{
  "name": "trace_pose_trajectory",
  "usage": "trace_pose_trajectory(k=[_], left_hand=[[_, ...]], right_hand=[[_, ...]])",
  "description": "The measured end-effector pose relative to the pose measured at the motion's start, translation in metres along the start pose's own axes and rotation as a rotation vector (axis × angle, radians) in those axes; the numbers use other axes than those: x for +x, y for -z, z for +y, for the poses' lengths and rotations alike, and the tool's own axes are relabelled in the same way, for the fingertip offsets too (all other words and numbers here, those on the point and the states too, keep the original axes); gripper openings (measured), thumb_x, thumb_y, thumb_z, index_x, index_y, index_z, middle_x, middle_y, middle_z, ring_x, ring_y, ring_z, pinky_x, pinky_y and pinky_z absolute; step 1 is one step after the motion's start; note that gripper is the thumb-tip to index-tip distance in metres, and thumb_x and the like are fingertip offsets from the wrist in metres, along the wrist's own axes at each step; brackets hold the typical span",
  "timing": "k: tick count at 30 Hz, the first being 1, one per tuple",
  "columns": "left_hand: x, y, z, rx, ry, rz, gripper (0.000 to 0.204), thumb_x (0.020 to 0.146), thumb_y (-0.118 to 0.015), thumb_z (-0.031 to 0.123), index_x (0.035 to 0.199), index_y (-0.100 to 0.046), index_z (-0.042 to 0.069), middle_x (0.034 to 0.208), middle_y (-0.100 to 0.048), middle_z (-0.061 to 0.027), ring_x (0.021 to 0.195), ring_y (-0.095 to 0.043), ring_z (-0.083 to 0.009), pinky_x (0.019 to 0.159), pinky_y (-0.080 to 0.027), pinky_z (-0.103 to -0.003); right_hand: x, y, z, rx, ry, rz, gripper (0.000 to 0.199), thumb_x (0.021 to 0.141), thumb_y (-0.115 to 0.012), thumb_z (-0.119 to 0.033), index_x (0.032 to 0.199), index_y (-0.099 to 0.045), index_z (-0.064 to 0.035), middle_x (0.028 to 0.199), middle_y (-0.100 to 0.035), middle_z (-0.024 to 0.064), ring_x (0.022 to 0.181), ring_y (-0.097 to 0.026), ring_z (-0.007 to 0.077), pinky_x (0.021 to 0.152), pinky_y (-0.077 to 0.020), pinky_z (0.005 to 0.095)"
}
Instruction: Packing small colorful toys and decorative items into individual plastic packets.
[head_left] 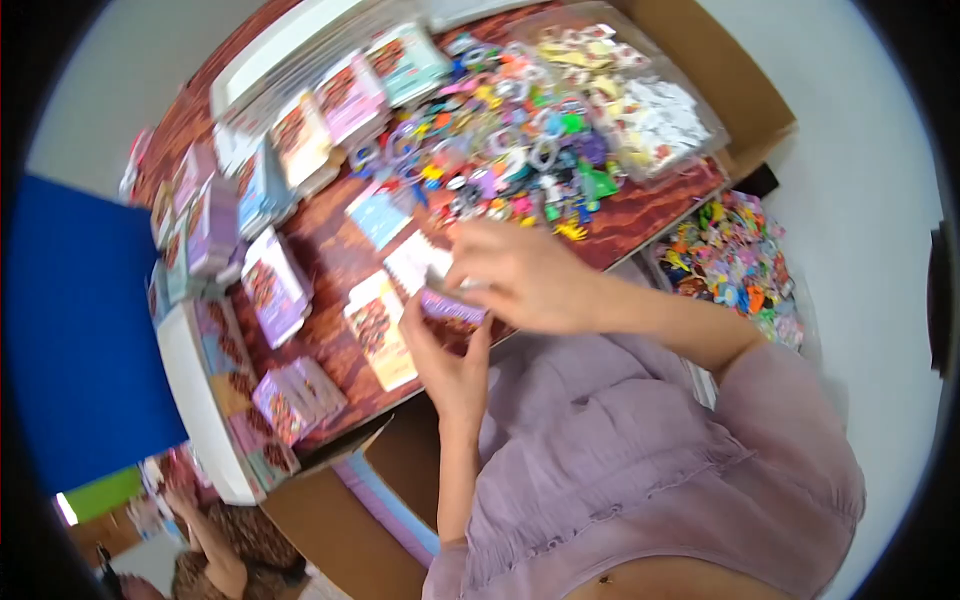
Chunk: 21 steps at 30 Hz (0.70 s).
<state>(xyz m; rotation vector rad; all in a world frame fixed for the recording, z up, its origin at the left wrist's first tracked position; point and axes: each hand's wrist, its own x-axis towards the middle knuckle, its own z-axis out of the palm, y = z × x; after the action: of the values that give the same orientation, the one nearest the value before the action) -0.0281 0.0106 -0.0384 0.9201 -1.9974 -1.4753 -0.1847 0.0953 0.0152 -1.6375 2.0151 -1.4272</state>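
My left hand (450, 375) grips a small purple carton (452, 307) between thumb and fingers, just past the table's near edge. From the right, my right hand (530, 275) reaches over the carton, its fingers pinched together at the upper end. A pale edge shows by those fingertips; whether it is a carton flap or another piece, I cannot make out. Beside the left hand lies a flat yellow printed carton (380, 335). A white card with a scalloped edge (415, 260) and a light blue card (378, 218) lie just beyond the hands.
Small colourful plastic toys (510, 130) are heaped across the table's far side. Stacks of printed cartons (267, 185) line the left. Small packets fill a clear bag (650, 110) at far right. More toys (730, 265) sit below the table's right edge. Another person's arm (215, 540) shows lower left.
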Motion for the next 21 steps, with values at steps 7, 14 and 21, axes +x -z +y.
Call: trace_pose_trajectory(k=[7,14,21], left_hand=[[0.005,0.0,0.017,0.535,-0.319,-0.113,0.07,0.075,-0.08,0.01,0.134,-0.043,-0.003,0.122,-0.052,-0.0224,0.111,-0.053,-0.0413,0.095,-0.044,-0.046],[0.007,-0.012,0.019,0.523,-0.217,-0.179,0.071,0.073,-0.08,0.005,0.134,-0.046,-0.003,0.122,-0.054,-0.0182,0.113,-0.056,-0.0316,0.096,-0.045,-0.037],[0.009,-0.014,0.022,0.483,-0.158,-0.2,0.076,0.072,-0.082,0.009,0.136,-0.044,-0.002,0.125,-0.052,-0.0216,0.117,-0.053,-0.0387,0.097,-0.044,-0.044]], right_hand=[[-0.035,0.038,0.031,0.174,-0.268,0.196,0.004,0.088,-0.066,-0.006,0.09,-0.067,-0.0023,0.084,-0.061,0.0067,0.08,-0.06,0.018,0.07,-0.0459,0.0309],[-0.066,0.156,0.154,-0.534,-0.653,0.508,0.012,0.083,-0.069,-0.012,0.092,-0.067,-0.0041,0.091,-0.062,0.011,0.084,-0.063,0.0274,0.075,-0.0482,0.0378],[-0.07,0.17,0.193,-0.426,-0.684,0.34,0.02,0.076,-0.073,-0.016,0.091,-0.067,-0.0054,0.093,-0.062,0.0109,0.083,-0.062,0.0277,0.074,-0.0484,0.0404]])
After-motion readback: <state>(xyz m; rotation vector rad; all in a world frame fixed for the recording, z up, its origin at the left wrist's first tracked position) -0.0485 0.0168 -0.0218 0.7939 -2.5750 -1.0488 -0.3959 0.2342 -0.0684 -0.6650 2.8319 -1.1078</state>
